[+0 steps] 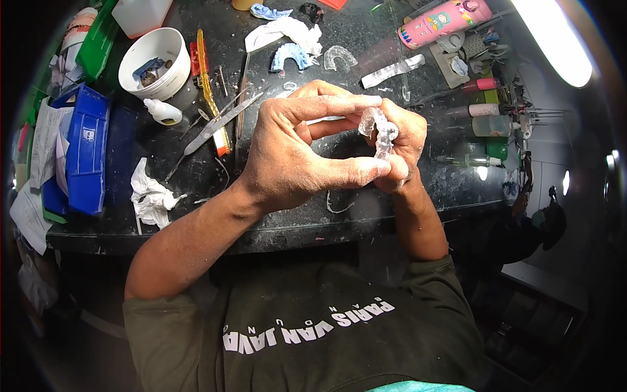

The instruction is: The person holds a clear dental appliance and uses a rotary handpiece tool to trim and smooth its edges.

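Observation:
A clear, tooth-shaped dental aligner (385, 138) is held up above the dark bench, just right of centre. My left hand (284, 147) spans it, with the index fingertip by its far end and the thumb at its near end. From the other side my right hand (409, 134) grips the same piece, its fingers curled behind it and partly hidden. Both hands are dusted with pale powder. On the bench beyond them lie a second clear aligner (339, 57) and a pale blue arch-shaped dental piece (292, 59).
Left of my hands a metal spatula (222, 124) crosses a yellow-handled brush (206, 75). A white tub (157, 62), small white bottle (162, 112), crumpled tissue (151, 196) and blue bin (87, 150) stand further left. A pink bottle (445, 23) lies far right, beneath a bright lamp (555, 39).

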Demonstrator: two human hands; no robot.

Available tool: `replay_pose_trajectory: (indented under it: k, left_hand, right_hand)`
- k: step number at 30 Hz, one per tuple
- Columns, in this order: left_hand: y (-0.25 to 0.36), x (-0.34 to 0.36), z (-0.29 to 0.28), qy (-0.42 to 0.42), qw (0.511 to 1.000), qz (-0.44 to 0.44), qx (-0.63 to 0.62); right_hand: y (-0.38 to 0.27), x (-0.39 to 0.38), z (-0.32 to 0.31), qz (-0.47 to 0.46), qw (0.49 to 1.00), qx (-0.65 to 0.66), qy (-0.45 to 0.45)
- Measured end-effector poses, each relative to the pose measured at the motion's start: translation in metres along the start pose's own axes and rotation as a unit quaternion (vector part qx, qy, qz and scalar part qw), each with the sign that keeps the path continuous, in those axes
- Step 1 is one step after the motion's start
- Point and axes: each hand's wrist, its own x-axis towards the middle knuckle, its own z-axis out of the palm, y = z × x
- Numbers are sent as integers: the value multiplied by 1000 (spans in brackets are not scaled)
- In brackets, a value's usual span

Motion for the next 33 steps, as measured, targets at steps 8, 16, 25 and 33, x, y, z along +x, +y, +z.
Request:
replay_pose_trajectory:
  k: [8,16,25,33]
  left_hand:
    - [1,0,0,1,1000,-1,-15]
    - [2,0,1,4,1000,-2,-13]
    - [3,1,1,4,1000,2,-19]
    - [1,0,1,4,1000,-2,-16]
  right_hand:
    - [1,-1,0,-1,1000,-17,-1]
    - [0,-1,1,-2,1000,1,8]
    - [-1,-3,1,7,1000,12,11]
    - [-3,1,1,-20,1000,-8,8]
